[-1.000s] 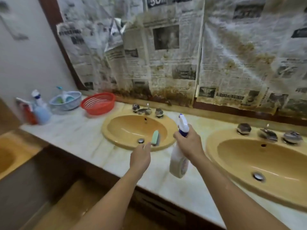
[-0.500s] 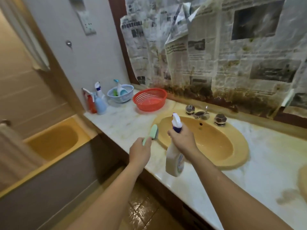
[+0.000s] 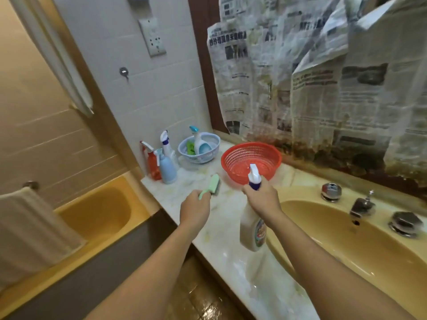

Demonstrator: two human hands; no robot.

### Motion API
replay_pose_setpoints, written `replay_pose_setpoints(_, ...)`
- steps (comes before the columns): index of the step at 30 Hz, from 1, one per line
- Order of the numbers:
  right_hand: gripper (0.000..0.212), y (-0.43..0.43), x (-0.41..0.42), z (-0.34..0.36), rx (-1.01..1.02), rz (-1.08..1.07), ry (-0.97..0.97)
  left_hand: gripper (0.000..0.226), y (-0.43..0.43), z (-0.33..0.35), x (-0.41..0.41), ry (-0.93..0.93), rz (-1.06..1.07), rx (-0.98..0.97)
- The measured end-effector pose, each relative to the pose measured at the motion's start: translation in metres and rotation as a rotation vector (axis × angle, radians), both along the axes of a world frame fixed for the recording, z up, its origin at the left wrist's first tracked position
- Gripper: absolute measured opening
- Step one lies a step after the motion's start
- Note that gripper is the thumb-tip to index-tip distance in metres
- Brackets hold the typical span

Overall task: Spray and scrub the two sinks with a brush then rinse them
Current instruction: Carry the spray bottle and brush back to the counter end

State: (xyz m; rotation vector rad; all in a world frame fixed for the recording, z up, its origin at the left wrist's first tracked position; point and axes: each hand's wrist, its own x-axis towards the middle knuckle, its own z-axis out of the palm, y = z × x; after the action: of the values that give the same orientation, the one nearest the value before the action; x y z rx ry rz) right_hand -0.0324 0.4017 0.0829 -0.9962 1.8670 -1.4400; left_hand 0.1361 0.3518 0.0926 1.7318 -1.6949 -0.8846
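Note:
My left hand (image 3: 194,210) grips the handle of a light green scrub brush (image 3: 211,186), held above the marble counter (image 3: 221,229) left of the sink. My right hand (image 3: 262,198) holds a white spray bottle (image 3: 252,232) by its neck, the bottle hanging over the counter at the sink's left rim. One yellow sink (image 3: 342,245) lies at the right, with a chrome tap (image 3: 361,204) and two knobs behind it. The second sink is out of view.
A red mesh basket (image 3: 251,159) and a pale blue basket (image 3: 199,147) holding a sprayer stand at the counter's far left, beside three spray bottles (image 3: 161,162). A yellow bathtub (image 3: 97,211) lies lower left. Stained newspaper (image 3: 323,88) covers the back wall.
The view has swung left, so the right sink has left the frame. Both hands have moved left from over the left sink to the counter near the red basket, still holding brush and bottle.

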Motion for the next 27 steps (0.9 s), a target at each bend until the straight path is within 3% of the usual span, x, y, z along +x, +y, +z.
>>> replay_pose_setpoints(10,0.008,-0.13,0.015,0.015,0.022,-0.087,0.121,0.029,-0.143,-0.006,0.022,0.108,-0.119,0.035)
replay_pose_setpoints(16,0.051,-0.194,-0.01,0.038,0.219,-0.149,0.452,0.004,-0.224,-0.009,0.016,0.014,-0.332,0.008)
replay_pose_setpoints(23,0.045,-0.237,-0.056,0.037,0.139,-0.247,0.397,0.02,-0.297,-0.042,-0.044,-0.05,-0.459,0.018)
replay_pose_setpoints(27,0.04,-0.262,-0.088,0.013,0.131,-0.356,0.466,0.028,-0.326,-0.06,-0.091,-0.21,-0.544,-0.064)
